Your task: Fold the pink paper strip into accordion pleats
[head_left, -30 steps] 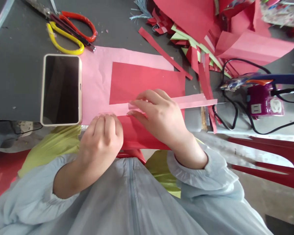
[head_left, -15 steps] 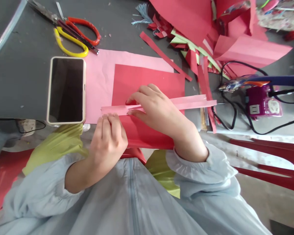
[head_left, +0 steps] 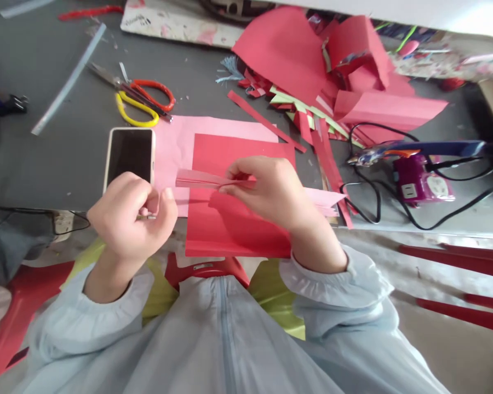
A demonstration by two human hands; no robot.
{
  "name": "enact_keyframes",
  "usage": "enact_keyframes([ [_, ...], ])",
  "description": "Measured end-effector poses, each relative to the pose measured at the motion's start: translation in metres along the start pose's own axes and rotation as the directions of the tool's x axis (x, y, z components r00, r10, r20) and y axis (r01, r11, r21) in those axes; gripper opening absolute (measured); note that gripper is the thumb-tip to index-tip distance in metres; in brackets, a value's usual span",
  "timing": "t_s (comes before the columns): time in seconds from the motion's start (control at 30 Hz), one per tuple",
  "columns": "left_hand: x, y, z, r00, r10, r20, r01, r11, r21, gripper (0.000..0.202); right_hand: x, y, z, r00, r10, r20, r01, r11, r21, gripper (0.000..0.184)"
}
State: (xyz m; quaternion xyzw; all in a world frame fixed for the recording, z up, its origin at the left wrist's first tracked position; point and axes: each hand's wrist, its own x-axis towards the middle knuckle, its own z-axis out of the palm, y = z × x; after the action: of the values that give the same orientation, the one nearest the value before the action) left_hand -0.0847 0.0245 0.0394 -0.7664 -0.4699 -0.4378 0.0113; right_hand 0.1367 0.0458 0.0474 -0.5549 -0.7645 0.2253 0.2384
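Pinched in my right hand (head_left: 267,189) is a folded pink paper strip (head_left: 201,179), raised a little over the sheets, its far end passing behind the wrist to the right. Apart from the strip, my left hand (head_left: 131,216) hovers at the left with its fingers curled in and the thumb up; whether anything small is between them I cannot make out. It covers the lower part of a phone (head_left: 131,150). Beneath the strip lies a red paper sheet (head_left: 238,227) on top of a larger pink sheet (head_left: 172,137).
Scissors (head_left: 143,101) with red and yellow handles lie beyond the phone. Red paper scraps (head_left: 287,60) pile up at the back right. A blue glue gun (head_left: 431,148) and its cord rest beside a purple socket block (head_left: 423,180). A clear stick (head_left: 69,76) lies far left.
My left hand has let go of the strip's left end and moved left, curling up. My right hand has lifted the strip slightly. The view has tilted farther up the table.
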Motion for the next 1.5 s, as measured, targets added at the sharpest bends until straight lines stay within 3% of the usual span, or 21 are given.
enact_keyframes([
  [0.07,0.003,0.000,0.002,0.996,-0.087,0.030,0.091,0.981,-0.174,0.035,-0.002,-0.003,-0.009,0.997,-0.005,-0.079,0.015,0.992,0.128,0.009],
  [0.13,0.003,0.003,0.005,0.949,-0.244,0.202,0.303,0.882,-0.361,0.010,-0.006,-0.007,-0.017,0.991,0.010,-0.133,0.020,0.975,0.222,0.012],
  [0.2,0.003,0.009,0.006,0.899,-0.306,0.313,0.429,0.757,-0.492,0.022,-0.009,-0.011,-0.022,0.988,0.030,-0.152,0.016,0.955,0.295,0.013],
  [0.23,0.003,0.012,0.007,0.888,-0.336,0.313,0.457,0.713,-0.532,0.026,-0.010,-0.012,-0.024,0.988,0.039,-0.153,0.013,0.946,0.325,0.013],
  [0.43,0.007,0.029,0.004,0.904,-0.420,0.083,0.361,0.644,-0.674,0.027,-0.015,-0.018,-0.029,0.995,0.027,-0.096,0.015,0.909,0.417,0.016],
  [0.63,0.009,0.034,-0.003,0.950,-0.310,-0.024,0.236,0.770,-0.593,0.008,-0.014,-0.017,-0.027,0.996,0.015,-0.089,0.026,0.897,0.441,0.018],
  [0.8,0.010,0.039,-0.009,0.970,-0.241,-0.043,0.184,0.835,-0.519,0.006,-0.013,-0.014,-0.025,0.996,0.021,-0.088,0.022,0.890,0.455,0.021],
  [1.2,0.010,0.033,-0.003,0.983,-0.075,-0.168,-0.028,0.843,-0.537,0.016,-0.015,-0.016,-0.027,0.995,-0.012,-0.100,0.056,0.890,0.453,0.019],
  [1.4,0.009,0.031,-0.003,0.986,-0.109,-0.127,0.023,0.840,-0.542,0.013,-0.017,-0.016,-0.028,0.995,-0.012,-0.095,0.054,0.888,0.456,0.020],
  [1.5,0.008,0.030,0.001,0.977,-0.184,-0.112,0.083,0.802,-0.592,0.011,-0.017,-0.016,-0.029,0.996,-0.013,-0.092,0.053,0.891,0.450,0.019],
])
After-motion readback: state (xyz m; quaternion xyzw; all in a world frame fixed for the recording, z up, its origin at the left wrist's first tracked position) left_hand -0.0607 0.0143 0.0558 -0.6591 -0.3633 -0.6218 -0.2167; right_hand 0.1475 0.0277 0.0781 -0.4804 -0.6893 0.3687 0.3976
